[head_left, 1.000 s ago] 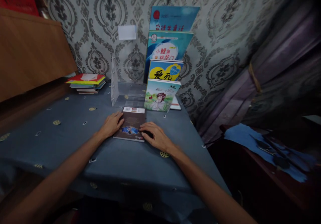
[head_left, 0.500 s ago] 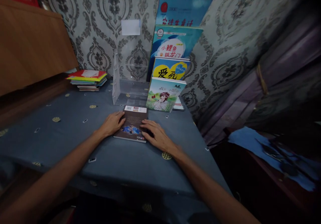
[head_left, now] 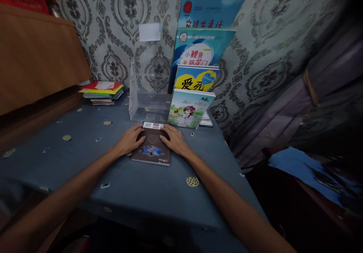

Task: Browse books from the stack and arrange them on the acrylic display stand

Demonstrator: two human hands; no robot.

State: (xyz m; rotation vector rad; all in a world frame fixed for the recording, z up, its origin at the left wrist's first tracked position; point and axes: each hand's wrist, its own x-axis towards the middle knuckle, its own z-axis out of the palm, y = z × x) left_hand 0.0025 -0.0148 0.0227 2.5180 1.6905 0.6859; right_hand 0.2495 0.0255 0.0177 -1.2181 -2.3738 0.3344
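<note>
My left hand [head_left: 131, 138] flat, fingers spread on left edge of dark book [head_left: 152, 147]; right hand [head_left: 175, 139] likewise on right edge, gripping nothing. Book lies flat on blue tablecloth [head_left: 85, 151], just near of clear acrylic stand [head_left: 147, 101].

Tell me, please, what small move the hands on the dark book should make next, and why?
Probably lift the dark book by its far edge. Both the left hand and right hand lie flat on it near that edge, the clear stand just beyond has a free half, and four books already stand in its other half.
</note>
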